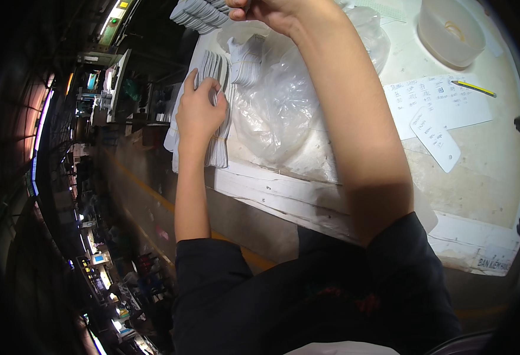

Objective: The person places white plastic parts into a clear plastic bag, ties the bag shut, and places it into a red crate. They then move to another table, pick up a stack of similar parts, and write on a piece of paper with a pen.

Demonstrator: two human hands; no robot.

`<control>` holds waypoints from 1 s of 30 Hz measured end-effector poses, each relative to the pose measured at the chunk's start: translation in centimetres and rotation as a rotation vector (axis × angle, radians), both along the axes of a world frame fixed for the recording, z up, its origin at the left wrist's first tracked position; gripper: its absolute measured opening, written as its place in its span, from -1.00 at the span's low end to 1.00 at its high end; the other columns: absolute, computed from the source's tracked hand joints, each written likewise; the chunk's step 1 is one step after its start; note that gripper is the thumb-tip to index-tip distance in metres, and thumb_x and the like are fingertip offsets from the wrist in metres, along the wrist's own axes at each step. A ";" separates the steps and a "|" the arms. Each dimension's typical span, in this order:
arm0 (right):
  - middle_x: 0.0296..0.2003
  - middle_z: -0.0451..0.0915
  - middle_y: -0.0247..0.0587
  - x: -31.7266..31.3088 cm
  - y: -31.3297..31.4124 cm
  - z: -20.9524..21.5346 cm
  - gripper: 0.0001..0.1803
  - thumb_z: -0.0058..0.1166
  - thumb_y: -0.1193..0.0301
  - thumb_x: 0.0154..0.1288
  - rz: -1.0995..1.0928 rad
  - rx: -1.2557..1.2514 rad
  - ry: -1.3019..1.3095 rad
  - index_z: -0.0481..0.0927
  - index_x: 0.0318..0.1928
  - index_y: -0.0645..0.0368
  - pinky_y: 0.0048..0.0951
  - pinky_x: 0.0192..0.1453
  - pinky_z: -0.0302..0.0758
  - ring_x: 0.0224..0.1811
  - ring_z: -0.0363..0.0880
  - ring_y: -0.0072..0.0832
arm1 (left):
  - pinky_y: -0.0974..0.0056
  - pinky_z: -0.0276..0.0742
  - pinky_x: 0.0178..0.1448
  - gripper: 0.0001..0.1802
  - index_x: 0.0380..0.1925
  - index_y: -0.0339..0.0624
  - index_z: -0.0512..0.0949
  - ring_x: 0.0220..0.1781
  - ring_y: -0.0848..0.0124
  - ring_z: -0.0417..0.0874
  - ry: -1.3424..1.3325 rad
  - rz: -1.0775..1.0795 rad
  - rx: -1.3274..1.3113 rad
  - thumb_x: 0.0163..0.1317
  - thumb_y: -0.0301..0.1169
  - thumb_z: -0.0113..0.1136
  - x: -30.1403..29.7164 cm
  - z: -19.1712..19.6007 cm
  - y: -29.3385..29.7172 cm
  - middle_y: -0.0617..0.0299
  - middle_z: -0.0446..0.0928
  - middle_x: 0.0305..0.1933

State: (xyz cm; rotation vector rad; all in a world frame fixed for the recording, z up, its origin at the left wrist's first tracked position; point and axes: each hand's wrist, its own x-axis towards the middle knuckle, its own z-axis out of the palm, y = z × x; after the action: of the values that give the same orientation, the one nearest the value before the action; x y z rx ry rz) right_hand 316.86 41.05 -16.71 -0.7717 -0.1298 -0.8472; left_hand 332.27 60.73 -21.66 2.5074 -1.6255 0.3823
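My left hand (202, 111) lies over a long bundle of thin grey-white flat pieces (218, 152) at the table's left edge. Its fingers are apart and touch the bundle's top. At the upper edge of the view, my right hand (269, 13) is partly cut off, with its fingers curled in; whatever they may hold cannot be made out. Close by it, to the left, are more stacked grey-white pieces (198, 15). A smaller banded bundle (247, 62) sits between my hands, beside a crumpled clear plastic bag (277, 112) that my right forearm partly covers.
On the right of the white table (478, 177) lie a handwritten sheet (472, 112), a yellow pencil (475, 89) and a white tag-shaped card (436, 142). A translucent round tub (449, 44) holding a band stands farther back. Floor drops away past the table's left and front edges.
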 end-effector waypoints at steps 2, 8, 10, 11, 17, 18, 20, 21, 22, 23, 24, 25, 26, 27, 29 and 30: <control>-0.57 0.51 -0.43 -0.1 -0.3 0.3 -0.77 0.03 0.30 0.54 0.013 -0.002 0.065 0.59 -0.16 0.22 -0.55 -0.62 0.30 -0.70 0.29 -0.70 | -0.14 0.65 0.16 -0.76 -0.18 0.08 0.62 0.23 -0.19 0.64 -0.018 0.022 -0.003 0.16 -0.23 0.41 0.0 -0.1 0.0 -0.02 0.40 0.50; -0.60 0.49 -0.46 -0.6 0.0 1.0 -0.81 0.03 0.34 0.52 0.028 -0.009 0.115 0.57 -0.26 0.14 -0.56 -0.63 0.28 -0.71 0.27 -0.72 | -0.16 0.62 0.20 -0.71 -0.11 0.12 0.61 0.26 -0.17 0.62 0.014 0.062 0.044 0.18 -0.22 0.43 -0.3 -0.1 0.3 -0.01 0.44 0.44; -0.61 0.49 -0.46 -0.9 0.3 1.2 -0.81 0.04 0.35 0.50 0.001 0.028 0.132 0.57 -0.31 0.12 -0.56 -0.63 0.28 -0.71 0.27 -0.73 | -0.16 0.61 0.21 -0.71 -0.12 0.12 0.61 0.27 -0.17 0.62 0.008 0.046 0.043 0.19 -0.21 0.43 -0.3 0.0 0.3 -0.01 0.43 0.45; -0.62 0.48 -0.47 -1.0 0.5 1.3 -0.80 0.05 0.36 0.50 -0.012 0.046 0.140 0.57 -0.33 0.11 -0.56 -0.63 0.28 -0.71 0.28 -0.74 | -0.16 0.61 0.21 -0.71 -0.11 0.12 0.61 0.27 -0.16 0.62 0.016 0.051 0.047 0.19 -0.21 0.43 -0.3 0.1 0.3 -0.01 0.43 0.45; -0.64 0.48 -0.47 -1.2 0.5 1.5 -0.80 0.10 0.38 0.46 -0.052 0.017 0.180 0.59 -0.37 0.12 -0.56 -0.63 0.29 -0.72 0.30 -0.72 | -0.12 0.62 0.20 -0.72 -0.09 0.12 0.62 0.30 -0.14 0.61 0.010 0.025 0.027 0.17 -0.29 0.36 -0.3 0.1 0.1 -0.03 0.40 0.48; -0.65 0.48 -0.47 -1.2 0.5 1.5 -0.80 0.10 0.38 0.46 -0.054 0.008 0.176 0.59 -0.37 0.12 -0.57 -0.63 0.29 -0.72 0.30 -0.72 | -0.13 0.63 0.18 -0.71 -0.09 0.14 0.62 0.29 -0.14 0.61 0.021 0.011 0.015 0.16 -0.31 0.35 -0.3 0.1 0.1 -0.01 0.39 0.49; -0.65 0.48 -0.47 -1.1 0.6 1.5 -0.80 0.10 0.38 0.46 -0.059 -0.011 0.169 0.59 -0.37 0.12 -0.57 -0.63 0.29 -0.73 0.29 -0.71 | -0.14 0.66 0.14 -0.71 -0.08 0.16 0.62 0.28 -0.13 0.61 -0.026 -0.014 0.077 0.15 -0.33 0.33 -0.4 0.1 0.0 0.01 0.37 0.52; -0.65 0.48 -0.47 -1.1 0.7 1.5 -0.81 0.10 0.38 0.46 -0.047 -0.002 0.175 0.60 -0.36 0.12 -0.56 -0.63 0.29 -0.73 0.29 -0.71 | -0.14 0.66 0.13 -0.70 -0.08 0.17 0.62 0.28 -0.13 0.61 -0.082 -0.025 0.149 0.15 -0.33 0.32 -0.4 0.1 -0.1 0.01 0.36 0.53; -0.65 0.48 -0.47 -1.1 0.7 1.5 -0.81 0.10 0.38 0.46 -0.035 0.006 0.181 0.60 -0.35 0.13 -0.56 -0.63 0.29 -0.73 0.29 -0.71 | -0.13 0.67 0.12 -0.70 -0.07 0.17 0.62 0.27 -0.13 0.61 -0.137 -0.036 0.221 0.15 -0.32 0.32 -0.4 0.1 -0.1 0.02 0.35 0.54; -0.65 0.48 -0.47 -1.2 0.7 1.5 -0.81 0.10 0.38 0.46 -0.026 0.014 0.187 0.61 -0.35 0.13 -0.55 -0.63 0.29 -0.73 0.29 -0.71 | -0.13 0.67 0.12 -0.70 -0.07 0.17 0.62 0.27 -0.13 0.61 -0.139 -0.013 0.197 0.16 -0.30 0.34 -0.5 0.1 -0.1 0.02 0.35 0.54; -0.64 0.49 -0.46 -1.3 0.6 1.5 -0.82 0.10 0.37 0.46 -0.029 -0.010 0.191 0.61 -0.32 0.15 -0.55 -0.64 0.29 -0.73 0.29 -0.71 | -0.14 0.67 0.12 -0.70 -0.08 0.18 0.61 0.27 -0.13 0.61 -0.141 0.008 0.175 0.17 -0.27 0.35 -0.6 0.0 0.0 0.02 0.34 0.55; -0.64 0.49 -0.46 -1.4 0.5 1.4 -0.83 0.10 0.37 0.46 -0.034 -0.033 0.194 0.61 -0.30 0.16 -0.54 -0.64 0.29 -0.73 0.29 -0.70 | -0.14 0.67 0.12 -0.71 -0.08 0.18 0.61 0.27 -0.13 0.61 -0.135 0.034 0.163 0.17 -0.24 0.37 -0.7 0.0 0.1 0.02 0.34 0.55; -0.64 0.49 -0.45 -1.4 0.4 1.4 -0.83 0.10 0.36 0.46 -0.037 -0.057 0.196 0.62 -0.27 0.17 -0.54 -0.64 0.29 -0.73 0.28 -0.70 | -0.15 0.66 0.12 -0.70 -0.08 0.18 0.61 0.27 -0.14 0.61 -0.147 0.020 0.159 0.18 -0.21 0.38 -0.8 0.0 0.2 0.02 0.34 0.55; -0.64 0.48 -0.45 -1.3 0.4 1.4 -0.83 0.10 0.36 0.47 -0.039 -0.044 0.180 0.62 -0.27 0.17 -0.54 -0.64 0.29 -0.73 0.28 -0.70 | -0.17 0.66 0.12 -0.70 -0.08 0.18 0.61 0.28 -0.15 0.60 -0.152 0.015 0.167 0.19 -0.18 0.40 -0.9 0.0 0.5 0.02 0.35 0.54; -0.64 0.47 -0.44 -0.9 0.4 1.4 -0.82 0.09 0.35 0.47 -0.036 -0.020 0.146 0.61 -0.26 0.18 -0.54 -0.65 0.28 -0.74 0.27 -0.69 | -0.18 0.65 0.13 -0.69 -0.08 0.18 0.61 0.28 -0.17 0.60 -0.135 0.008 0.161 0.20 -0.13 0.42 -0.8 0.1 0.8 0.01 0.36 0.53; -0.64 0.47 -0.43 -0.8 0.5 1.3 -0.81 0.08 0.35 0.48 -0.027 -0.021 0.123 0.61 -0.25 0.19 -0.55 -0.65 0.28 -0.74 0.28 -0.69 | -0.19 0.64 0.14 -0.69 -0.08 0.18 0.61 0.29 -0.18 0.60 -0.112 0.005 0.147 0.20 -0.12 0.42 -0.6 0.2 0.8 0.00 0.37 0.53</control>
State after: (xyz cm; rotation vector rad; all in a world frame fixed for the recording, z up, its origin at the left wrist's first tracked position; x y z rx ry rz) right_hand 316.07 41.53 -15.43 -0.8451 -0.0188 -0.8227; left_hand 331.66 61.57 -21.49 2.6405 -1.7488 0.4261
